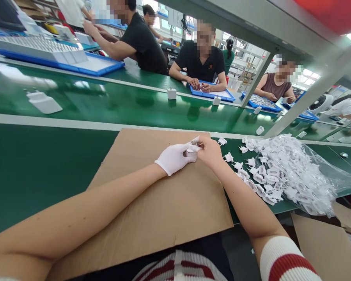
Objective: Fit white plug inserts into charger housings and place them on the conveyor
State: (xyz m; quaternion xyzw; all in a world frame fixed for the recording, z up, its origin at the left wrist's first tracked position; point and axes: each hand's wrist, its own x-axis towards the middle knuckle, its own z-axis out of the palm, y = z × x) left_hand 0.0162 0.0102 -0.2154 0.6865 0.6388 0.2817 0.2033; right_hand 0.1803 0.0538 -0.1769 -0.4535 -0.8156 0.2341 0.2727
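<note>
1 white plug part (192,148) clamped between gloved left hand (174,158) and bare right hand (211,151), over cardboard (163,207) on green bench (32,168).

The left hand (174,158) is gloved in white; the plug (192,148) it grips is white, like the heap of plugs (277,175). Green surface (32,171), brown cardboard (163,203), blue tray (108,68), red-and-white striped sleeve (283,261).
</note>
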